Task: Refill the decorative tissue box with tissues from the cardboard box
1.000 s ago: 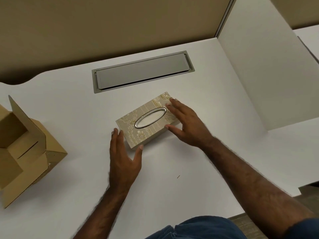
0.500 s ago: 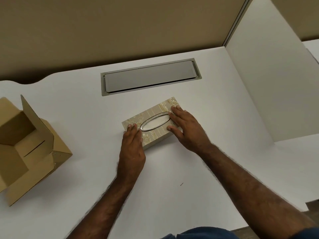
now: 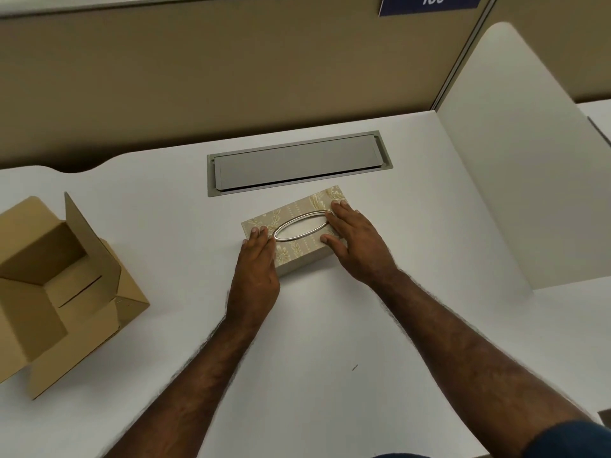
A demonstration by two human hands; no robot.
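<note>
The decorative tissue box [image 3: 297,249], beige with a gold floral pattern and a silver oval opening, lies flat in the middle of the white desk. My left hand [image 3: 256,269] rests on its near-left end, fingers laid over the top. My right hand [image 3: 355,246] covers its right end, fingers spread along the top and thumb on the front side. Both hands hold the box against the desk. No tissue shows in the oval opening. The brown cardboard box [image 3: 56,292] stands open at the left edge, flaps up; its inside looks bare from here.
A grey metal cable hatch [image 3: 297,163] is set into the desk just behind the tissue box. A tan partition wall [image 3: 231,77] runs along the back. A white divider panel [image 3: 515,180] stands on the right. A small dark speck [image 3: 354,367] lies on the desk nearer me.
My left hand moved from the desk beside the box onto its left end. My right hand stayed on the right end. The view tilted upward, showing more of the back wall.
</note>
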